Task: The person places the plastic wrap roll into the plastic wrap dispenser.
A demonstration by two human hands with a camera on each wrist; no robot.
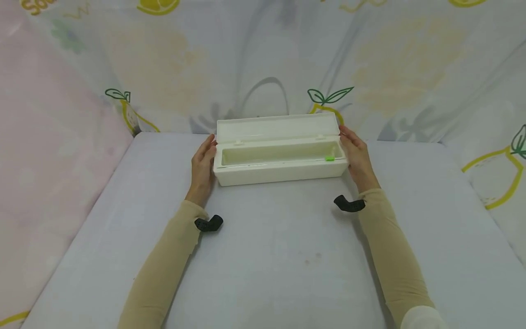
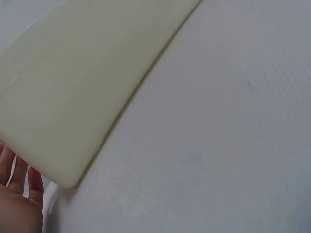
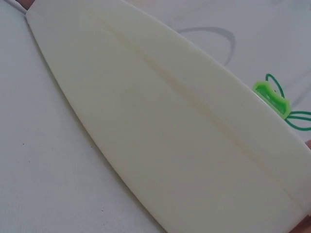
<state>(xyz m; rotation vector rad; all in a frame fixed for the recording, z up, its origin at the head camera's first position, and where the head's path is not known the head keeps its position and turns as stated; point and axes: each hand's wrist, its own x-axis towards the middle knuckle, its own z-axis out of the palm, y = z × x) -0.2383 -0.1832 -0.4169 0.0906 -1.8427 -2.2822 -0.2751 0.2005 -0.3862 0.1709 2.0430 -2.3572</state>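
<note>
A long white lidded box (image 1: 283, 173), like a cling film dispenser, is at the far part of the table with its lid (image 1: 277, 129) raised at the back. Its long trough looks bare inside. A green slider (image 1: 329, 158) sits on the front rim near the right end. My left hand (image 1: 201, 169) holds the left end, fingers along the side. At the other end my right hand (image 1: 356, 157) grips the box, fingertips by the hinge side. In the left wrist view only part of the left hand (image 2: 19, 194) shows, against the box end.
A white cloth covers the table (image 1: 279, 256). Behind it hangs a curtain (image 1: 172, 59) printed with lemons, close to the raised lid. Black curved pieces (image 1: 208, 223) stick out from both wrists above the tan sleeves (image 1: 394, 246).
</note>
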